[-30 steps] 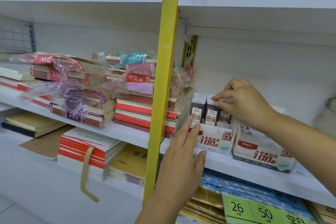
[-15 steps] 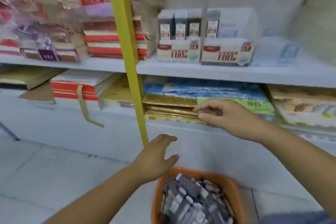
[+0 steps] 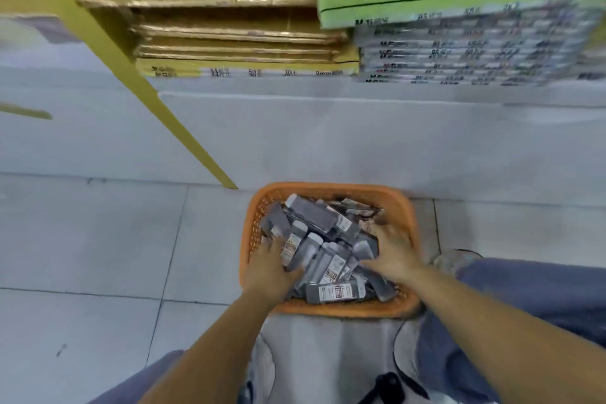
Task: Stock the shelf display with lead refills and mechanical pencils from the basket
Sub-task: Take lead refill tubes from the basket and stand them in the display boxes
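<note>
lead refills [image 3: 323, 252] heap in the orange basket [image 3: 328, 310]; right hand [image 3: 390, 252] lies on them, fingers spread; left hand [image 3: 267, 267] among them, grip too blurred to tell.

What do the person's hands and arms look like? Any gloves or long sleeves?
No gloves. The left hand and the right hand are both bare, and I see no rings or watch. The left forearm and the right forearm are bare too; no sleeve shows in the picture.

Person wears blue jeans [image 3: 531, 302] and pale grey top [image 3: 328, 351] (forearms [image 3: 210, 351] bare).
</note>
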`<action>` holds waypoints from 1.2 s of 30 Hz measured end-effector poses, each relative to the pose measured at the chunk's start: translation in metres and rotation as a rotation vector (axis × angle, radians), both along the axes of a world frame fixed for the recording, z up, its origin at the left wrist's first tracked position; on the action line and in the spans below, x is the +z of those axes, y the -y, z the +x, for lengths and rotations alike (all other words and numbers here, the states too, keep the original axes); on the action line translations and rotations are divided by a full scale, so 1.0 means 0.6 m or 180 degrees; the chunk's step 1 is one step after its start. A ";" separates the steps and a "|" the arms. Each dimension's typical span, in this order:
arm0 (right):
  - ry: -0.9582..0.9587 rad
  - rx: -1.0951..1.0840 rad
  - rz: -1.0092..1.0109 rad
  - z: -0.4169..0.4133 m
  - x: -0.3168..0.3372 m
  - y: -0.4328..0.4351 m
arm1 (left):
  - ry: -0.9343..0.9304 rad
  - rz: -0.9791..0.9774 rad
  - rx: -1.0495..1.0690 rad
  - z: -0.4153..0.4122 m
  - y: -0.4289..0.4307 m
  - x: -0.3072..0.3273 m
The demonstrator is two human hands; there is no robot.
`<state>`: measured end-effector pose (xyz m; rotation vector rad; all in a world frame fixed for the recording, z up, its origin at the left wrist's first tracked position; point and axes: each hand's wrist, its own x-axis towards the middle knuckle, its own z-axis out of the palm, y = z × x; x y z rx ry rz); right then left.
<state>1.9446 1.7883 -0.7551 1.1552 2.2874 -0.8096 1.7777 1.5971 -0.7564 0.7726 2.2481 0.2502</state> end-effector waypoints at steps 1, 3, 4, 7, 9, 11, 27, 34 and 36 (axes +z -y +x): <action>0.0049 0.0066 0.0078 0.002 -0.012 0.003 | -0.0064 0.0028 0.0020 0.003 -0.002 -0.010; 0.0040 0.0014 0.0143 0.002 -0.031 0.006 | -0.0080 0.0111 0.0182 0.010 -0.009 -0.025; -0.0044 -0.0077 0.0081 0.000 -0.036 0.006 | -0.0075 0.0136 0.0275 0.013 -0.013 -0.030; -0.0308 -0.0123 -0.0039 -0.009 -0.041 0.005 | 0.0008 -0.0010 0.0332 0.019 -0.026 -0.036; -0.0349 -0.0039 0.0060 -0.011 -0.039 0.008 | 0.0190 -0.0108 0.0300 0.021 -0.031 -0.038; -0.0336 -0.0083 0.0126 -0.011 -0.037 0.012 | 0.0571 -0.0041 0.0514 0.023 -0.033 -0.037; -0.0860 -0.1707 -0.1223 0.013 0.017 -0.015 | 0.1957 0.1057 0.2174 0.007 0.011 0.003; -0.1901 -0.1686 -0.1453 -0.025 0.137 -0.008 | 0.2448 0.1655 0.2405 0.005 -0.011 0.114; -0.2143 -0.1565 -0.1553 -0.044 0.192 0.007 | 0.2647 0.1999 0.2436 0.008 -0.023 0.162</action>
